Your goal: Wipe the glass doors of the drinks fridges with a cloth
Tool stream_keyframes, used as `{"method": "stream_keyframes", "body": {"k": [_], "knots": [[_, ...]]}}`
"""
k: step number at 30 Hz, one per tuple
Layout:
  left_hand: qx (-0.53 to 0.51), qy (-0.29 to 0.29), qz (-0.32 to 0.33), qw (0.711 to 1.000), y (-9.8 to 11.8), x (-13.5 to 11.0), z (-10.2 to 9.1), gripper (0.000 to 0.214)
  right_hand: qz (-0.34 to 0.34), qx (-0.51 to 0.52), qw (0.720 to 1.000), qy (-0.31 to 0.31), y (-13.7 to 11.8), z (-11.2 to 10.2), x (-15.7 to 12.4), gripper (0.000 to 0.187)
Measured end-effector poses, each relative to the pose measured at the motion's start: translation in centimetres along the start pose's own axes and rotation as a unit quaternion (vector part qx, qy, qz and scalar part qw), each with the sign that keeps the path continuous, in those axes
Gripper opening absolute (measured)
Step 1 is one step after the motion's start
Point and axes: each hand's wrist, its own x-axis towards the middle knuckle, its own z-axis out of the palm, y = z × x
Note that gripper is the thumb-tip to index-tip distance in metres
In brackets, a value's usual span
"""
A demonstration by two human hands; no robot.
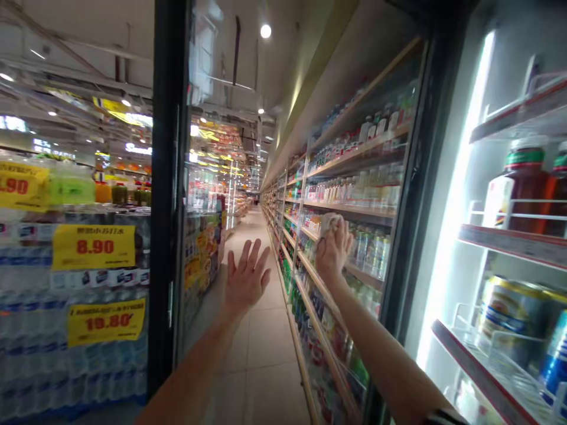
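Yellow price signs (94, 247): far left, among packed bottles (35, 301)
Black frame (166, 177): upright — beside them
Left hand (247, 277): spread wide, facing the glass door (283, 88)
Right hand (333, 252): gripping a white cloth (328, 223) at that glass
Lit shelves (514, 242): far right — dark bottles (529, 183), cans (502, 310)

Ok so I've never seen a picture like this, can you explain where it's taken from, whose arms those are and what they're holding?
There's no machine here. A person wears a camera on their head, looking forward and down, so the bare arms are their own. The left hand is spread open and holds nothing; I can't tell whether it touches the glass door in front. The right hand holds what looks like a whitish cloth up at the glass. At the right, lit shelves carry bottles and cans; at the left are yellow price signs.
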Motion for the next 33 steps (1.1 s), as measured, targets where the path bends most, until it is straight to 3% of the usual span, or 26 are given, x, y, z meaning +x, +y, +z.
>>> {"method": "stream_keyframes", "body": {"k": [2,4,6,9,11,13,17,19,21,25,27,29,33], "knots": [[-0.005,0.001,-0.005,1.000,-0.1,0.0,0.3,0.051,-0.101,0.012,0.994,-0.034,-1.6,0.2,-0.8,0.045],[-0.010,0.003,-0.011,1.000,-0.2,-0.1,0.7,0.051,-0.146,0.012,0.988,-0.049,-1.3,0.1,-1.1,0.043],[-0.015,0.006,-0.013,1.000,-0.3,-0.1,1.0,0.051,-0.099,-0.002,0.994,-0.035,0.8,-0.2,-0.3,0.043],[-0.016,0.005,-0.012,1.000,-0.4,-0.2,1.4,0.052,0.071,-0.022,0.997,0.014,4.5,-0.8,2.2,0.046],[-0.016,0.006,-0.013,1.000,-0.5,-0.2,1.6,0.053,0.121,-0.026,0.992,0.029,5.1,-0.8,3.4,0.048],[-0.021,0.010,-0.014,1.000,-0.6,-0.3,1.8,0.052,0.061,-0.023,0.998,0.010,4.0,-0.4,3.2,0.048],[-0.031,0.016,-0.015,0.999,-0.7,-0.2,1.9,0.048,-0.154,0.001,0.987,-0.040,0.2,0.9,0.6,0.044],[-0.028,0.013,-0.015,0.999,-0.7,-0.2,1.8,0.047,-0.167,0.003,0.985,-0.035,0.2,1.0,0.2,0.043],[-0.022,0.010,-0.015,1.000,-0.6,-0.1,1.6,0.046,-0.107,-0.009,0.994,-0.018,2.1,0.4,1.1,0.043],[-0.013,0.003,-0.016,1.000,-0.4,-0.2,1.2,0.045,0.108,-0.031,0.992,0.053,7.7,-1.3,5.2,0.046],[-0.015,0.003,-0.019,1.000,-0.3,-0.2,1.0,0.044,0.142,-0.027,0.985,0.092,8.7,-1.7,6.6,0.048],[-0.022,0.009,-0.020,1.000,-0.2,-0.2,1.0,0.044,0.104,-0.019,0.989,0.099,7.5,-1.5,6.4,0.049],[-0.034,0.021,-0.017,0.999,-0.4,-0.2,1.2,0.046,-0.060,0.011,0.998,0.020,0.9,0.3,2.1,0.043]]}}
